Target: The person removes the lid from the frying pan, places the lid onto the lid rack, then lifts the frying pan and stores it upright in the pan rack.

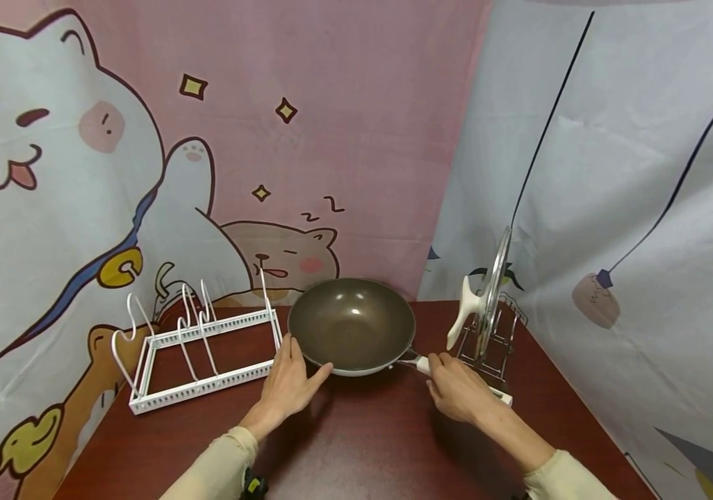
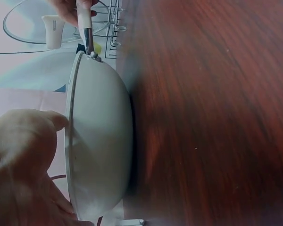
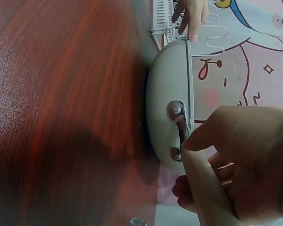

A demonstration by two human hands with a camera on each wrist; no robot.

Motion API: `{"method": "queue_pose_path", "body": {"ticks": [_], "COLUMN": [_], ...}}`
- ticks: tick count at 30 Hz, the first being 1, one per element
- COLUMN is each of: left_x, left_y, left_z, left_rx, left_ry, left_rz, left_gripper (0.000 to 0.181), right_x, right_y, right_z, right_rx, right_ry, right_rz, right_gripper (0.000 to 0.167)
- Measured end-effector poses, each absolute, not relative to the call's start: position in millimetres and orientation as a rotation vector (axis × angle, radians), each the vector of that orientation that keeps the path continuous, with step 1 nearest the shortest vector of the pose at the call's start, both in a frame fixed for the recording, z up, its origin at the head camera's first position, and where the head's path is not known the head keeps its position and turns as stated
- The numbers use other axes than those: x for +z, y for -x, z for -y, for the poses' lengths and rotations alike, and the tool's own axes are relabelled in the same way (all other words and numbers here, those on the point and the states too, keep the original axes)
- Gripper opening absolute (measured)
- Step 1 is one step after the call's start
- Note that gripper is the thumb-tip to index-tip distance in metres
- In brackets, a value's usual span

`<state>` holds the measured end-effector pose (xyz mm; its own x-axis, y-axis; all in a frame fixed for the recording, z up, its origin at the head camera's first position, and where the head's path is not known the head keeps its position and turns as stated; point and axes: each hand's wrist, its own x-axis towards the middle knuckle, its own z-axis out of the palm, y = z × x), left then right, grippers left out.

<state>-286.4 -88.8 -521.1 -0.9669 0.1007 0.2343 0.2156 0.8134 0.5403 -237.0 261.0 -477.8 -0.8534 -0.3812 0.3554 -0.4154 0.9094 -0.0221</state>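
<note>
A wok (image 1: pixel 352 326) with a dark inside and a pale outside sits on the table, its handle pointing to the right and toward me. My right hand (image 1: pixel 459 387) grips the pale handle (image 3: pixel 203 186), thumb along its top near the metal bracket. On the wok's near left side, my left hand (image 1: pixel 290 380) touches the rim with thumb and fingers spread and fairly straight. Part of the left fingers is hidden behind the rim in the left wrist view.
A white adjustable rack (image 1: pixel 206 384) with upright wire dividers lies left of the wok. At the right, a glass lid (image 1: pixel 494 292) with a white handle (image 1: pixel 465 309) stands upright in a wire rack (image 1: pixel 506 347). Printed curtains (image 1: pixel 356 139) hang behind the reddish-brown table (image 1: pixel 369 444).
</note>
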Motion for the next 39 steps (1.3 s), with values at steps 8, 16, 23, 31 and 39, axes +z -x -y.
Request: {"method": "queue_pose_path", "body": {"ticks": [8, 16, 23, 31, 39], "left_x": [-517, -513, -514, -512, -509], "left_y": [293, 298, 301, 303, 303], "left_z": [93, 96, 98, 98, 98], "left_rx": [-0.903, -0.945, -0.965, -0.971, -0.982], "left_ry": [0.316, 0.318, 0.309, 0.310, 0.302], "left_rz": [2.805, 2.826, 2.856, 2.855, 2.868], "left_gripper": [0.111, 0.110, 0.110, 0.110, 0.109], "right_x": [-474, -469, -468, -466, -466], "right_y": [238, 236, 239, 241, 241], "right_z": [-264, -266, -266, -269, -270], "right_rx": [0.178, 0.229, 0.246, 0.270, 0.335], "right_ry": [-0.679, -0.738, -0.759, -0.745, -0.778], "right_rz": [2.759, 2.809, 2.855, 2.925, 2.952], "right_gripper": [0.018, 0.021, 0.024, 0.024, 0.022]}}
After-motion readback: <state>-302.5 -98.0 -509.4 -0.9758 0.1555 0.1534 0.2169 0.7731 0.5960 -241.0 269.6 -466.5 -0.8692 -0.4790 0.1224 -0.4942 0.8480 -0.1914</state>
